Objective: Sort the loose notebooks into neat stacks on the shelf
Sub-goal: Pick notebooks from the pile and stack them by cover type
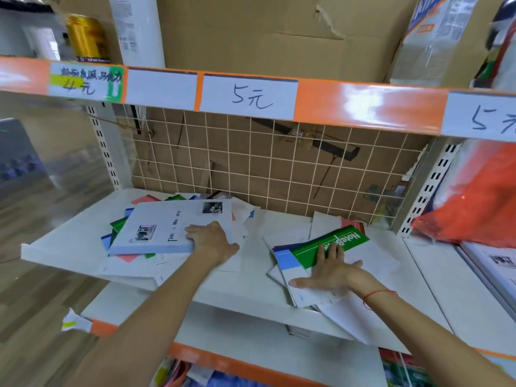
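Clearly the left hand (210,241) has its fingers curled over the near right corner of the pale book (173,227), probably to square it on the messy pile (131,247) at lower left of centre. Right hand (328,270) lies flat, fingers spread straight on the green notebook (335,244), likely pinning the fanned heap (290,272) at lower right. Both heaps sit on the white shelf (69,241), well apart and unsorted.
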{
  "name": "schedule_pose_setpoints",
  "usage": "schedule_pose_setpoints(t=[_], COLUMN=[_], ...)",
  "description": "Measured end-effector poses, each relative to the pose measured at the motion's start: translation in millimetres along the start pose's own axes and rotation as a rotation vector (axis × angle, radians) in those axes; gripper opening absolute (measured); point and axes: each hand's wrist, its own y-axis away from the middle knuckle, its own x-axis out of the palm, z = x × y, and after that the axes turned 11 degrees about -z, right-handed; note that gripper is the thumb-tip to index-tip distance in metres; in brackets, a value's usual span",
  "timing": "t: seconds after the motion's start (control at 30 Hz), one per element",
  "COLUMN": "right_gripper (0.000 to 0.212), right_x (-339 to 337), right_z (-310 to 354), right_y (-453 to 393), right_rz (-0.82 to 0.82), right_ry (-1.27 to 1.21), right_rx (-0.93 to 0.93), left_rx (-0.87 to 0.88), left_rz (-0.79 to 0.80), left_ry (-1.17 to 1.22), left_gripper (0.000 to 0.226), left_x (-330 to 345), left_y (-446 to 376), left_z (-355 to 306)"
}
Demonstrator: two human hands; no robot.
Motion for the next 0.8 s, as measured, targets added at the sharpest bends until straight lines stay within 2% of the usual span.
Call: schedule_pose_setpoints(t=[0.13,0.27,0.4,0.53,0.67,0.8], right_gripper=[0.133,0.125,0.121,0.117,0.096,0.073], right_x=[-7,-16,-15,5,28,40], right_z=[-1,6,11,27,47,52], right_y=[5,3,8,23,29,38], right_rz=[0.059,0.057,0.038,-0.095,-0.3,-0.418], right_ry=[0.01,-0.01,-0.065,-0.075,-0.036,-0.014], right_rx=[-0.038,-0.098,-0.169,-0.174,-0.147,-0.15], left_rx=[0.1,0.249,0.279,0.249,0.197,0.257], left_rz=[0.101,0.248,0.21,0.102,0.097,0.111], left_ry=[0.038,-0.019,0.008,-0.063,-0.148,-0.254], left_gripper=[0.091,0.103,0.106,0.102,0.086,0.081], left_x=[-6,-9,-3,4,15,13], left_y=[-2,5,11,18,22,23], left_z=[14,43,66,50,30,25])
